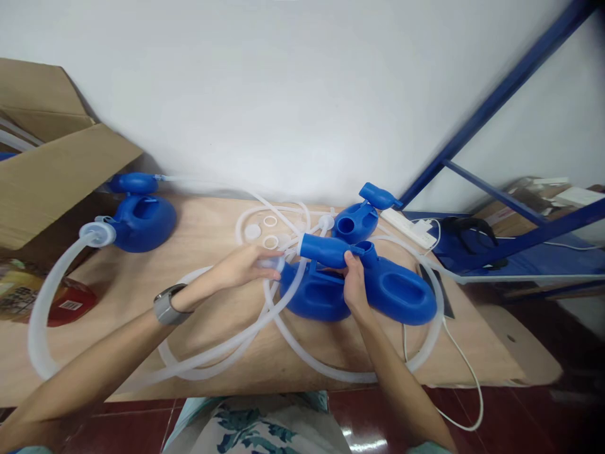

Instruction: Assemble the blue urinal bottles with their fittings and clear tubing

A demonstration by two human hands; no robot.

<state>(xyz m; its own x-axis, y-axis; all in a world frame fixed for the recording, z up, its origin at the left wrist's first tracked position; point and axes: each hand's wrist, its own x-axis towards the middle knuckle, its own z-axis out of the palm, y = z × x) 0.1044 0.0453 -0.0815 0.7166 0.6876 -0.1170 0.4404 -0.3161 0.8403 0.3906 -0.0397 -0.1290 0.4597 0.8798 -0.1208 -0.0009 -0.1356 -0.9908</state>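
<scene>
Nearest us, pale tubing [362,377] loops along the counter [222,309]. At the hands, taking them as our clock's centre, we see the left hand [250,268] with fingers pinched on a clear cap [276,261] at the middle blue bottle [314,299]. The right hand [357,284] clamps thumb and fingers on the tail of a blue funnel piece [326,251], just above that bottle. Toward half past three we find the right blue bottle [420,299]; toward nine, a red container [82,302] bearing a white barcode and a yellowish label whose characters we cannot read. Between nine and ten stands a capped blue bottle [163,227]. Farther back, white rings [271,234] lie toward eleven, another blue bottle [363,222] toward half past one, a white power strip [401,222] toward two, and an open cardboard box [61,170] toward ten. We make out no brand.
</scene>
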